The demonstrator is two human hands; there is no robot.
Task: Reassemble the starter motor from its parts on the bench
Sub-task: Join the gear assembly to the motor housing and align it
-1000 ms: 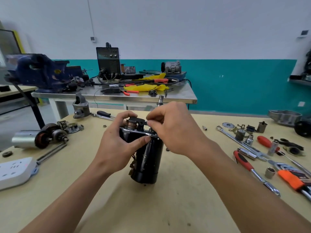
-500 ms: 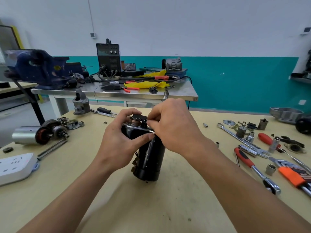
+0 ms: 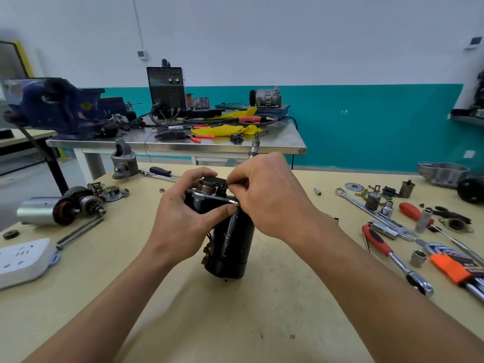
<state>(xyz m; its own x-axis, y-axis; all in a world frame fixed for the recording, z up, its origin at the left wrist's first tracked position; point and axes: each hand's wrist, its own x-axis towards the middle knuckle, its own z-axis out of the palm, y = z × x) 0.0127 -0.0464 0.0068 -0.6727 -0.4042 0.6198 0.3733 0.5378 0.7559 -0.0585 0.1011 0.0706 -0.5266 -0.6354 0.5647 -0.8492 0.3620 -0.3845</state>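
While the black starter motor point(image 3: 233, 244) is standing upright on the middle of the wooden bench point(image 3: 235, 323), the left hand point(image 3: 183, 221) is gripping its upper part, thumb pressing across the front just under the metal end plate point(image 3: 209, 197). The right hand point(image 3: 269, 200) is curling over the top, fingertips pinching at the plate's right edge; what lies between them is hidden. An armature point(image 3: 62, 210) is lying well to the left, a red-handled ratchet point(image 3: 379, 243) to the right
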